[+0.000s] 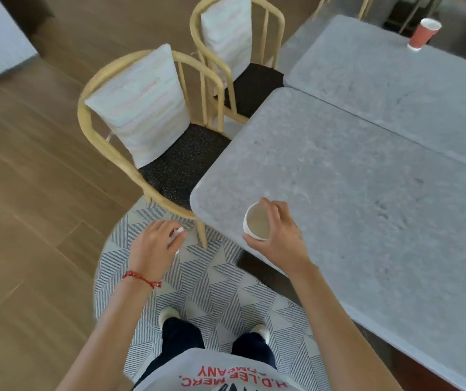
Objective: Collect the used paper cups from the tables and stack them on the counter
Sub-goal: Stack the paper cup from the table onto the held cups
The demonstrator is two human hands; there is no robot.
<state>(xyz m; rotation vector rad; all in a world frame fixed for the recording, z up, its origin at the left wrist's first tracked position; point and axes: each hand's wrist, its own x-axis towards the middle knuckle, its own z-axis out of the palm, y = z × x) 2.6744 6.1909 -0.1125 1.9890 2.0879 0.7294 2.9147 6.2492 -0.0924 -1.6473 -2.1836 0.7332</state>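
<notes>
Hands: right hand (277, 235) grips white cup (257, 221) at table (367, 193) corner.

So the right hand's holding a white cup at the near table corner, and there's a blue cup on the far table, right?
Not quite: in the head view the cup on the far table is red, not blue. The right hand does hold the white cup at the near table corner.

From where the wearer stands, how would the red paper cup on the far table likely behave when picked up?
The red cup is probably light and easily squashed, being thin paper like the white cup that the right hand holds. It stands alone near the far table edge, so a nudge may tip it. Whether liquid remains cannot be told.
</notes>
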